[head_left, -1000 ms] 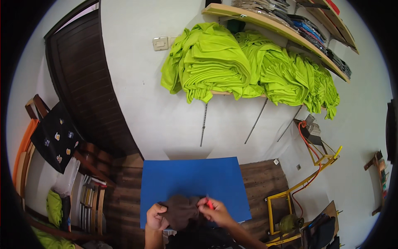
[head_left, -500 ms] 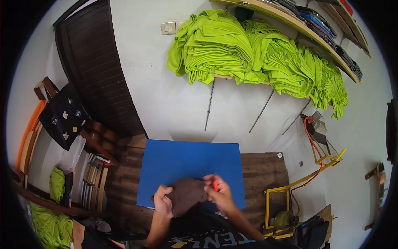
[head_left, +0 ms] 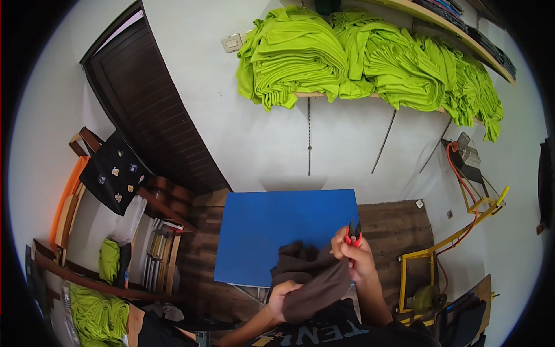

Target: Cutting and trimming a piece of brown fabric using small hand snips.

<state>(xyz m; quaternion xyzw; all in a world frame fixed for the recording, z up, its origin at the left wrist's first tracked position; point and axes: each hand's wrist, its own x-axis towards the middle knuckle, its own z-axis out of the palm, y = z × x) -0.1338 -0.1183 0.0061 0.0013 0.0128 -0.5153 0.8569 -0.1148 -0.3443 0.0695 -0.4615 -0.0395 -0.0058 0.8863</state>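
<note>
A dark brown cloth (head_left: 312, 289) is stretched between my two hands over the near edge of the blue table (head_left: 277, 220), part of it bunched on the tabletop. My left hand (head_left: 280, 298) is closed on the cloth at the lower left, near my body. My right hand (head_left: 352, 254), higher at the table's right, grips red-handled thread snips (head_left: 354, 237), dark blades pointing up, and also pinches the cloth's corner.
Lime-green fabric piles (head_left: 295, 58) fill a wall shelf. At the left stand a dark door (head_left: 144, 104), a black bag (head_left: 115, 173) and a wooden rack with more green fabric (head_left: 98, 312). A yellow metal frame (head_left: 419, 254) with an orange hose stands at the right.
My right hand has risen and moved right with the snips, now held upright, drawing the cloth out. My left hand has moved lower, nearer my body. The camera view has shifted.
</note>
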